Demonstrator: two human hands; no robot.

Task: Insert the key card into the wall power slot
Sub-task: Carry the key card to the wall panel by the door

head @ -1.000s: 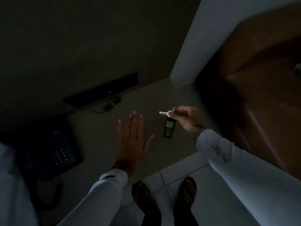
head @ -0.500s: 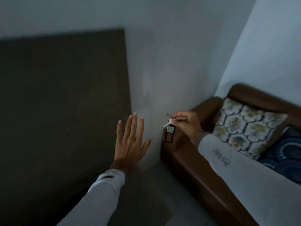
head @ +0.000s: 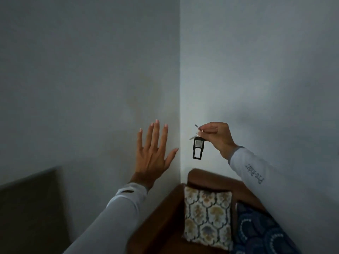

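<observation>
Seemingly two keys (head: 196, 132), one key card (head: 197, 148).

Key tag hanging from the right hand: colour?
Black rectangular plastic key tag with a pale label window; head view.

Your left hand (head: 153, 153) and right hand (head: 219, 137) are bare: no gloves, rings or watch visible. Both arms in long, close-fitting pale grey-white sleeves. Left sleeve (head: 117, 211): small dark slit-shaped mark near the cuff. Right sleeve (head: 260, 182): dark lettering along the forearm, too blurred to read.
</observation>
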